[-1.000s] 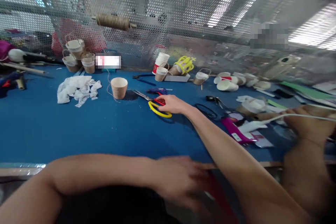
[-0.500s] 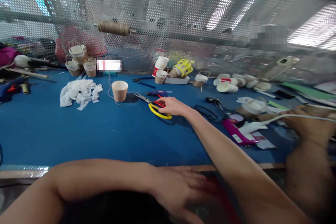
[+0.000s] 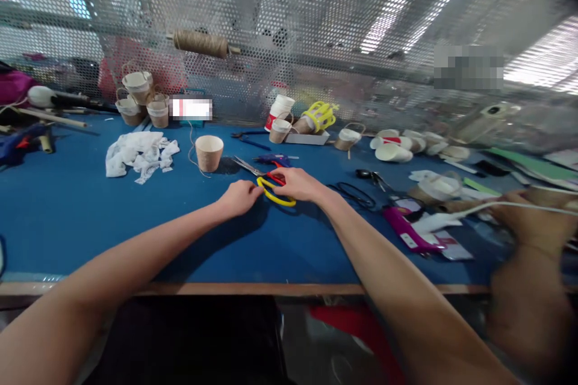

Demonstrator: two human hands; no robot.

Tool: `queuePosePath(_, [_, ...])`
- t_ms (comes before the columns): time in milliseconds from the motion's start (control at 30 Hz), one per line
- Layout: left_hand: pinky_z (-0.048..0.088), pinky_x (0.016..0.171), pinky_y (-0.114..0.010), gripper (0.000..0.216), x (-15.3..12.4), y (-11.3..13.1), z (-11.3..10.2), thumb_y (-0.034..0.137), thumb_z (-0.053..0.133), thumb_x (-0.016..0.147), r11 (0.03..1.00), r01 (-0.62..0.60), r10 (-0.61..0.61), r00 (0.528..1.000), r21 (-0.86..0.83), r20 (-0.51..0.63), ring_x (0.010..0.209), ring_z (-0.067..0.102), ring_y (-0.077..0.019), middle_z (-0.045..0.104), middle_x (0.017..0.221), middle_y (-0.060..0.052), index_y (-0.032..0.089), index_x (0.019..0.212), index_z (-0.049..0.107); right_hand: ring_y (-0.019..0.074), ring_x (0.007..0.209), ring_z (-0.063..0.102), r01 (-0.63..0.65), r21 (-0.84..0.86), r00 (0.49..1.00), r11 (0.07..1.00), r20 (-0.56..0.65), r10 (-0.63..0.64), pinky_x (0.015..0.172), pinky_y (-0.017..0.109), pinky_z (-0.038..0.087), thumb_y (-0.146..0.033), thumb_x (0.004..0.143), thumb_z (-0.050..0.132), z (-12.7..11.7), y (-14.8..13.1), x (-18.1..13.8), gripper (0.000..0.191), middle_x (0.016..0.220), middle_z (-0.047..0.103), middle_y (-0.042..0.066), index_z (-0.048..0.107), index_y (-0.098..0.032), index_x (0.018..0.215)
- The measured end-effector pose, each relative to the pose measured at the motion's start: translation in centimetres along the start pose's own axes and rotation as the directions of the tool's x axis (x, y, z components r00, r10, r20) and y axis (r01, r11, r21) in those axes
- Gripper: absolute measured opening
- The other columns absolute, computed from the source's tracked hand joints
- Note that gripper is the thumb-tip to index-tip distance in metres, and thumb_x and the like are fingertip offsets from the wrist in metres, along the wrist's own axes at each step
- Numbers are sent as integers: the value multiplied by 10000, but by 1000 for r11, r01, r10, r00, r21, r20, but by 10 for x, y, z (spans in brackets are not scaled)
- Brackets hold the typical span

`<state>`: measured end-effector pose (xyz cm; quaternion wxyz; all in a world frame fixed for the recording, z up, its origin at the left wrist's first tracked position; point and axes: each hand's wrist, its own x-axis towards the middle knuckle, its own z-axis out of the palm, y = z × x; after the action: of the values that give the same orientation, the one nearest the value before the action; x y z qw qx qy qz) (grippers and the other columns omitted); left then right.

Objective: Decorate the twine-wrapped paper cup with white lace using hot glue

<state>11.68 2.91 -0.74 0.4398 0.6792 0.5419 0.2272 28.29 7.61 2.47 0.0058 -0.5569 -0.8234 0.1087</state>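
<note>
Head cam: scissors (image 3: 273, 197) btwn both hands, blades (image 3: 246, 165) fwd of L fingertips. Prob. light, stiff, slick-handled; best hold = loops. R hand (image 3: 297, 183), arm stretched fwd, curled on red loop (image 3: 276, 180); L hand (image 3: 241, 197) bunched at yellow loop (image 3: 282, 201), can't tell if gripping.

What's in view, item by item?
scissors: 1, red and yellow, centre
cup: 1, tan, left of scissors
crumpled heap: 1, white, left of cup
handled cups: several, tan and white, back
mesh screen: 1, grey, back
twine spool: 1, brown, upper left
glue gun: 1, blue, behind scissors
pliers: 1, blue, back
table: 1, blue, beneath
device: 1, purple, right
other person's arm: 1, bare, far right
left hand: 1, bare, at scissors, contact unclear
right hand: 1, bare, on scissors
</note>
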Motion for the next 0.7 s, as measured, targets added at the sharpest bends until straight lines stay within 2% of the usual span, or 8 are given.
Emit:
queuePosePath(33, [480,840,-435,299,8,3,2,312,517,875,998,33,-30,999,-62,41,994,570,-218,564,1137,-91,140,1118,535,218,928,643,3,-3,1000,1000,-2,-3,760,254,480,-248,703,586,0,0,0,401,1062,687,68,615,-191,1099])
queuePosePath(67, [501,803,-411,309,14,5,4,305,522,874,991,59,-48,995,-120,86,959,580,-206,560,1133,-87,145,1138,519,218,930,644,5,-5,1000,1000,-3,-5,762,253,480,-246,707,582,0,0,0,402,1064,687,72,613,-185,1102])
queuePosePath(167, [504,797,-407,313,22,4,11,301,524,873,963,112,-77,986,-244,150,957,580,-206,556,1137,-88,146,1145,514,225,927,649,5,-14,1000,1000,-10,-5,769,260,486,-241,713,573,-2,-1,0,404,1054,690,89,612,-161,1107])
queuePosePath(367, [502,804,-413,318,20,-1,10,301,523,873,953,128,-86,984,-275,158,967,577,-209,550,1149,-89,150,1153,510,233,946,652,10,-38,1000,999,-27,-11,800,277,491,-221,728,552,-3,-2,-1,408,1080,680,105,601,-144,1126])
queuePosePath(467, [511,758,-374,271,12,5,3,307,510,880,970,25,3,993,-241,114,888,596,-182,590,1056,-76,134,1085,546,250,965,645,29,-62,998,998,-49,-32,816,301,489,-220,712,575,5,-3,-3,416,1085,676,114,603,-151,1122])
queuePosePath(533, [487,662,-287,241,0,10,-1,306,479,888,974,-89,109,990,-207,88,712,590,-136,630,805,-37,108,871,616,269,1031,612,45,-79,996,996,-75,-51,867,324,468,-202,678,611,14,-5,-4,428,1118,657,133,611,-140,1102])
queuePosePath(600, [429,580,-221,280,-16,13,-5,311,515,855,966,-198,217,971,-168,101,574,532,-97,600,613,9,126,669,612,286,1074,583,46,-93,992,995,-111,-56,908,346,444,-181,656,630,23,-7,-6,436,1146,635,161,614,-116,1087])
queuePosePath(700, [389,554,-214,236,-41,12,-9,265,619,774,947,-311,320,935,-80,154,525,510,-90,613,570,20,146,572,596,311,1055,584,15,-100,985,995,-172,-32,909,408,440,-139,676,594,31,-12,-8,388,1127,629,200,620,-88,1060])
